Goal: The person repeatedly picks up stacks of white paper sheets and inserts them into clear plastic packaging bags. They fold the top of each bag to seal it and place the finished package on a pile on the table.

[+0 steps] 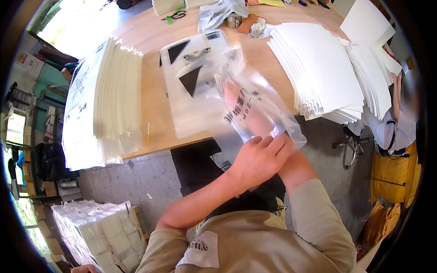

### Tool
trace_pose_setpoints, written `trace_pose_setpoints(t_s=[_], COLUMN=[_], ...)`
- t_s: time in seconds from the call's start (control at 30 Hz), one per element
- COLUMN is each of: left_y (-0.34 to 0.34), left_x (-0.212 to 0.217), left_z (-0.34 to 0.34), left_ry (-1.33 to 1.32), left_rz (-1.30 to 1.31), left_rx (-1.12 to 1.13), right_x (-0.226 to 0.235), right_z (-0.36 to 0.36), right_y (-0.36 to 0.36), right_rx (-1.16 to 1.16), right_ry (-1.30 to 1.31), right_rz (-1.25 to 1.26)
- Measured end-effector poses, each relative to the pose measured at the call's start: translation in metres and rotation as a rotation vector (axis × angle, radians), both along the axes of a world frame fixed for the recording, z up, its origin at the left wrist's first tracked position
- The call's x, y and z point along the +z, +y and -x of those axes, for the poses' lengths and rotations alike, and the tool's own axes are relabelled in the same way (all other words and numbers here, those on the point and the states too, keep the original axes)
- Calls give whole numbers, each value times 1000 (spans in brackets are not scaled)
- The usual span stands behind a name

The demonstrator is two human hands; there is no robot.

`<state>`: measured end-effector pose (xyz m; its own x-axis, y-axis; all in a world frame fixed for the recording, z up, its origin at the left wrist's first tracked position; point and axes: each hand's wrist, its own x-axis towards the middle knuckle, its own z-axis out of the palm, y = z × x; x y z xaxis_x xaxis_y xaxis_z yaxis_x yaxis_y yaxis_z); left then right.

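Note:
My right forearm reaches into a clear plastic bag [287, 116] with dark print, held above the table's front edge. Through the film my right hand [235, 94] shows faintly near the bag's far end; its fingers are too blurred to make out. My left hand [263, 158] crosses over the right forearm, its fingers closed on the bag's near edge by the opening. Just beyond and to the left, flat clear bags [182, 111] with black triangles and print lie on the wooden table [154, 86].
A tall stack of clear printed bags [116, 91] covers the table's left side. Stacked white sheets [314, 68] stand on the right, where another person [387, 129] handles white sheets. Scissors [176, 15] lie at the back. Wrapped white bundles [98, 227] sit low on the left.

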<state>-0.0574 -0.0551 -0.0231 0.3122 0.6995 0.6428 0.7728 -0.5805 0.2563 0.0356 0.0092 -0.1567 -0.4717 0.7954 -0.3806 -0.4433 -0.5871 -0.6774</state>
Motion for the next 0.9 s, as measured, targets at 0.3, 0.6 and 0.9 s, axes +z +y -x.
trace_pose_setpoints(t_s=[0.3,0.6,0.9], left_y=[-26,-25,-19], left_x=[8,4,5], left_z=[13,27,33], left_ry=[-20,-40,-66], left_rz=[105,114,176], left_rx=[-2,43,98], right_x=[10,28,16], right_z=[-26,30,166], right_y=[2,50,152], right_rx=[91,124,229], right_ry=[-205,-538,-791], right_rz=[-151,-609,-993])
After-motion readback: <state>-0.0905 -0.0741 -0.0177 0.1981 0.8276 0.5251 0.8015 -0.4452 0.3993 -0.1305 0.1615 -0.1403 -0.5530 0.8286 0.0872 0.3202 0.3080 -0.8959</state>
